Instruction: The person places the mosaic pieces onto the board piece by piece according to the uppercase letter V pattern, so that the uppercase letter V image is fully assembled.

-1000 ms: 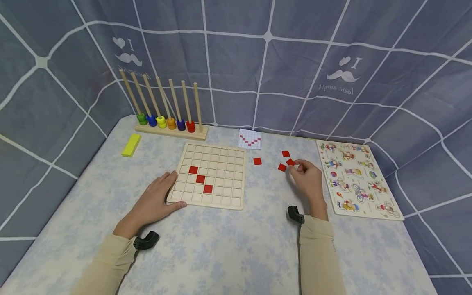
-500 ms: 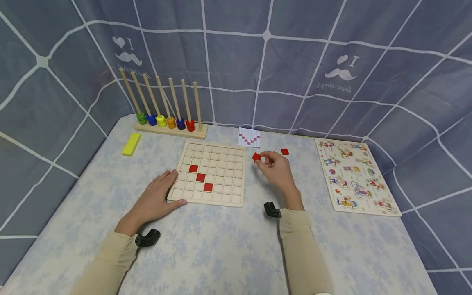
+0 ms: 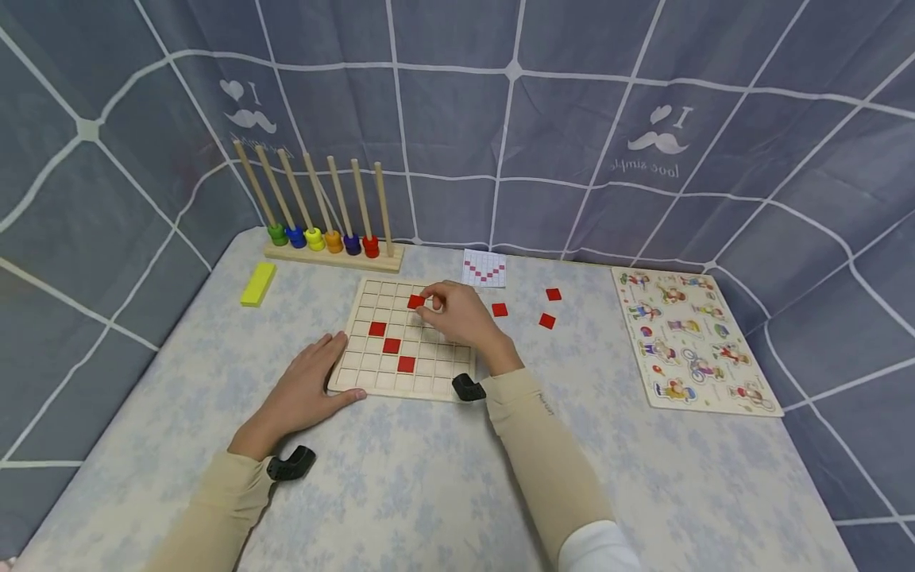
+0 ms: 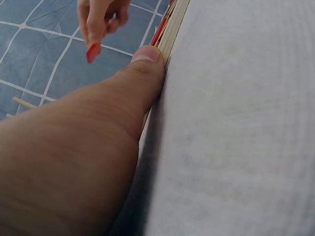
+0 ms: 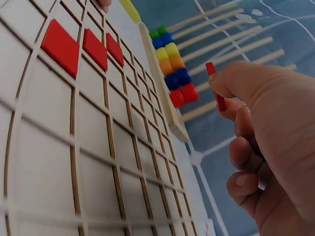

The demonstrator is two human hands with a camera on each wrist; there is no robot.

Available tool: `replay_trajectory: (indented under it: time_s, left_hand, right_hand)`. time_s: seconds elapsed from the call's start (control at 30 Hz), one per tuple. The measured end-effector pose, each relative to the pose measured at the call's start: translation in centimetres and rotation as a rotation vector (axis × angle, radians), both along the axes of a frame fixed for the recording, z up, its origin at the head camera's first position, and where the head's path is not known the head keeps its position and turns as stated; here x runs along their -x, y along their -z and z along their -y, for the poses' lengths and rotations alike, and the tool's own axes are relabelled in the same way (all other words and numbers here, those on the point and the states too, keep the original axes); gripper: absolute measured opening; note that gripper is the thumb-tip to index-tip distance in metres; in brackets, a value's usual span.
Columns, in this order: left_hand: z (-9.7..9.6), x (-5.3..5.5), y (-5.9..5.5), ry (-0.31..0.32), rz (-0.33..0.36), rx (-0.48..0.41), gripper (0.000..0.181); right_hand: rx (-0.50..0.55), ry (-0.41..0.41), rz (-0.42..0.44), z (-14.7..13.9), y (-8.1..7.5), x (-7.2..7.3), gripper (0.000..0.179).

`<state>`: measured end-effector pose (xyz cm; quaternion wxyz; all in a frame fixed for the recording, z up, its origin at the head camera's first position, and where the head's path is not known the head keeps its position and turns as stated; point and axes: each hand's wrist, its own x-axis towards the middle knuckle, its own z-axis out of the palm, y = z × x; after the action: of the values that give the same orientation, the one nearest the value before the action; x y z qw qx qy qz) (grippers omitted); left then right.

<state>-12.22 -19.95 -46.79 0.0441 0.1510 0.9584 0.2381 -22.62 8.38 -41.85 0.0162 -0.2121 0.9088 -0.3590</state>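
Observation:
My right hand [image 3: 457, 316] pinches a red square tile [image 5: 216, 88] between thumb and forefinger, held above the wooden grid board [image 3: 364, 385]. The right wrist view shows the tile edge-on, clear of the board. Three red tiles [image 3: 391, 345] lie in the grid's cells in a slanting row. At the board's left edge rests my left hand [image 3: 296, 393], its fingers spread and its thumb [image 4: 147, 56] against the near side. Three loose red tiles [image 3: 546, 321] lie on the table to the right of the board.
A bead stand with upright pegs [image 3: 332, 254] is at the back left, a yellow block [image 3: 258, 284] in front of it. Behind the board lies a pattern card [image 3: 484, 268]. A picture puzzle board [image 3: 686, 342] lies at the right. A tiled-print curtain [image 3: 457, 119] stands behind the table.
My right hand has picked a red tile from the loose ones on the right and carried it left over the grid board. The left hand has stayed at the board's edge.

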Motion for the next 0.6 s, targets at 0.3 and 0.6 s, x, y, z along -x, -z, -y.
replay_trajectory:
  time_s: [0.3, 0.6]
  left_hand:
    - [-0.1, -0.1, 0.1, -0.007, 0.003, 0.008, 0.107]
    - [-0.1, -0.1, 0.1, -0.017, 0.011, 0.005, 0.108]
  right_hand:
    - [-0.025, -0.101, 0.118, 4.2, 1.2, 1.6, 0.028]
    - [-0.121, -0.097, 0.106, 6.9, 1.7, 1.7, 0.029]
